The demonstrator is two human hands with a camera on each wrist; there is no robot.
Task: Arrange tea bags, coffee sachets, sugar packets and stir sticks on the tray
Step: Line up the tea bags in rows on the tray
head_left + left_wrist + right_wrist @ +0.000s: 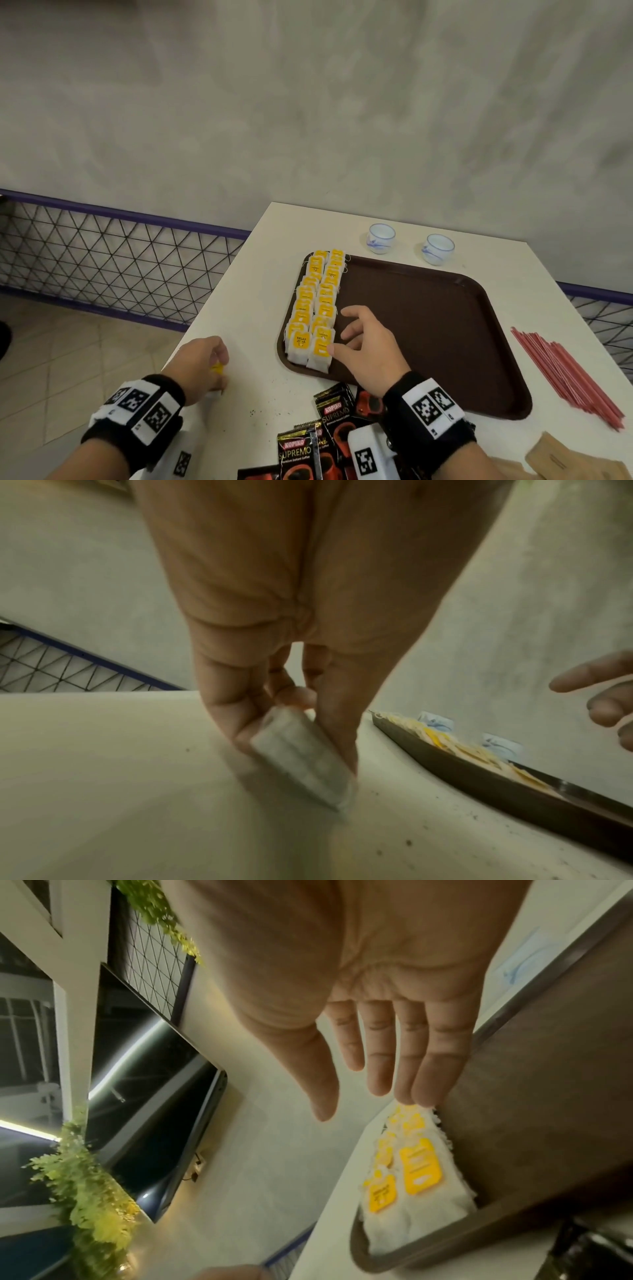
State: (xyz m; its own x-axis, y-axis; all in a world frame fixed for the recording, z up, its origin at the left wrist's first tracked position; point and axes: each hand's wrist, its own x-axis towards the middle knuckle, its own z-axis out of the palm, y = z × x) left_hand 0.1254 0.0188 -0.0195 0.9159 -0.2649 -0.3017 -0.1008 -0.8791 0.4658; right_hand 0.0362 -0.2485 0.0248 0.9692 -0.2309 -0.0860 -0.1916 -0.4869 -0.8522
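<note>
Left hand [274,615] pinches one soft white tea bag [301,756] between thumb and fingertips, low over the desk [239,274] and well left of the tray [445,325]; its yellow tag peeks out beside the knuckles. To join the others it must travel rightward, probably to start a third row. Two rows of tea bags [315,308], papery pouches with yellow tags, run lengthwise along the tray's left rim. Right hand [370,346] lies nearer them, fingers loose and spread, holding nothing, its thumb at the nearest bag. Glossy black coffee sachets [322,435] lie below the tray, thin red stir sticks [565,373] to its right, brown paper packets [565,459] beyond its near right corner, two small porcelain cups [411,243] just past its far rim
</note>
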